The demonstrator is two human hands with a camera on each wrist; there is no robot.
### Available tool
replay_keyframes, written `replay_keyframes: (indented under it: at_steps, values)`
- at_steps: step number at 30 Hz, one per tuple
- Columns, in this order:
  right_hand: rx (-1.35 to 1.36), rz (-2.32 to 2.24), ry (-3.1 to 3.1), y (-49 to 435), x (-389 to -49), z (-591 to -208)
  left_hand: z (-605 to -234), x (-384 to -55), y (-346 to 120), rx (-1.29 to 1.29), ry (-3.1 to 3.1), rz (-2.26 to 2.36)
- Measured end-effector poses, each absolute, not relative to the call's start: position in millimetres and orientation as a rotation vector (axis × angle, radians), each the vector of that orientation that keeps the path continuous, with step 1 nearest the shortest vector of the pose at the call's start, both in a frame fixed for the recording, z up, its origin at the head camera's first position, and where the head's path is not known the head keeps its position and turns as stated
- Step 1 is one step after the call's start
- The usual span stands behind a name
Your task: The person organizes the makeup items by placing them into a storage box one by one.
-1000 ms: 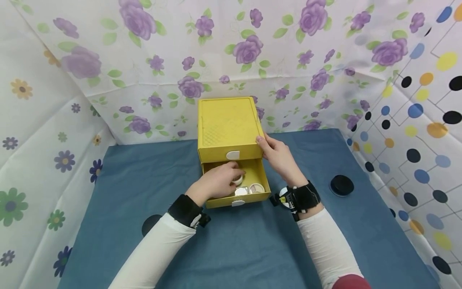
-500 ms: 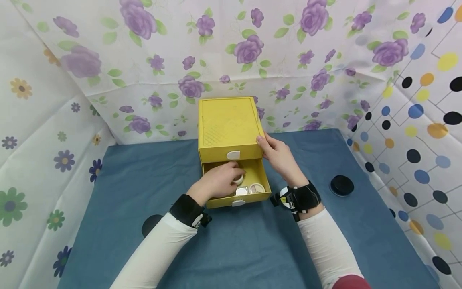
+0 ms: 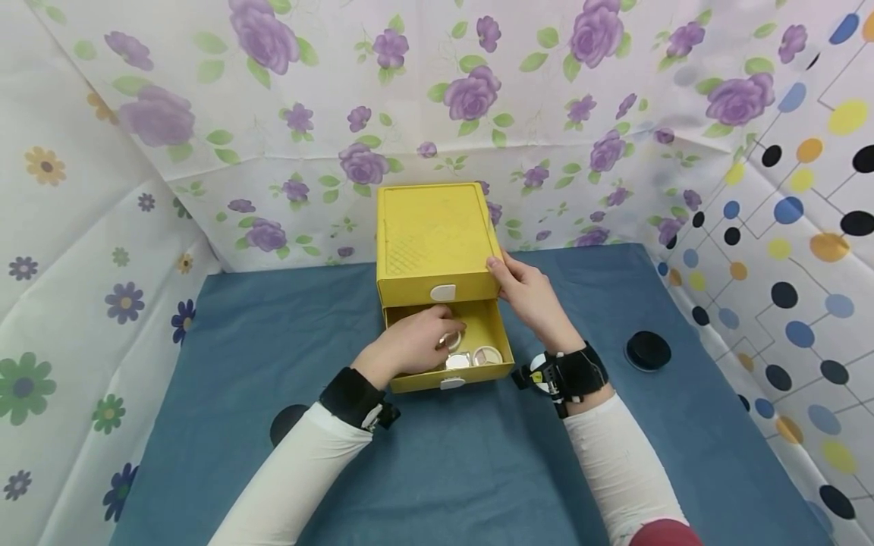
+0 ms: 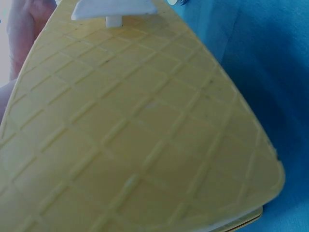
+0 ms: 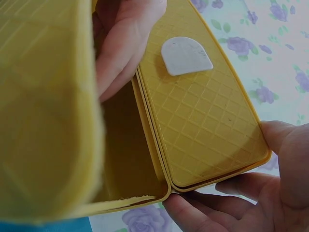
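Observation:
A small yellow two-drawer cabinet (image 3: 437, 231) stands against the back curtain, its lower drawer (image 3: 488, 322) pulled out. My left hand (image 3: 413, 341) reaches down into that drawer, fingers curled at a small round white-rimmed item (image 3: 451, 341), which they partly cover. Beside it lie a squarish white-and-silver item (image 3: 458, 360) and a round pale-rimmed case (image 3: 487, 356). With thumb at the front corner and fingers along the side, my right hand (image 3: 522, 292) grips the cabinet. The shut upper drawer has a white tab handle (image 5: 187, 56). The left wrist view is mostly filled by the lower drawer's front (image 4: 145, 121).
On the blue cloth (image 3: 464, 470), a black round lid or case (image 3: 648, 350) lies at the right. Another dark disc (image 3: 285, 425) is partly behind the left forearm, and a white round thing (image 3: 539, 371) shows beside the right wrist strap. Patterned curtains enclose the back and sides.
The round item at my left fingertips has tilted slightly, showing more of its rim and a shiny part. Both hands and the cabinet keep their places.

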State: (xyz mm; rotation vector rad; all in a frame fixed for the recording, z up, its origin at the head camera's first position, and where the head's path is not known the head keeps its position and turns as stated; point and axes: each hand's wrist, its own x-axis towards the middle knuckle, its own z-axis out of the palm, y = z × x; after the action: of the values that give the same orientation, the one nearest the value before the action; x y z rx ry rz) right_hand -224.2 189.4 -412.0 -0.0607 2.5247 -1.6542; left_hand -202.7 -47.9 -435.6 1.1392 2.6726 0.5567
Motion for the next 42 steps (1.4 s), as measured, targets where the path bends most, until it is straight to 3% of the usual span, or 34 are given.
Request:
replay_keyframes:
  at_steps: [8, 18, 27, 33, 42]
  values:
    - [-0.058, -1.646, 2.529, 188.7, -224.2, -412.2, -432.8, -191.7, -58.0, 1.144, 2.691, 0.816]
    - [-0.065, -1.659, 2.526, 189.3, -223.8, -409.3, -441.3, -132.0, -71.0, 1.465, 2.803, 1.427]
    - [-0.051, -1.664, 2.505, 189.9, -224.0, -409.2, -474.5, -98.6, -70.9, 1.329, 2.497, 1.765]
    - [-0.061, -1.680, 2.486, 191.1, -225.4, -410.8, -502.0, -85.8, -62.9, 1.069, 2.367, 1.822]
    - [-0.083, -1.671, 2.487, 191.4, -226.2, -410.0, -525.5, -77.3, -43.6, 0.249, 1.824, 1.967]
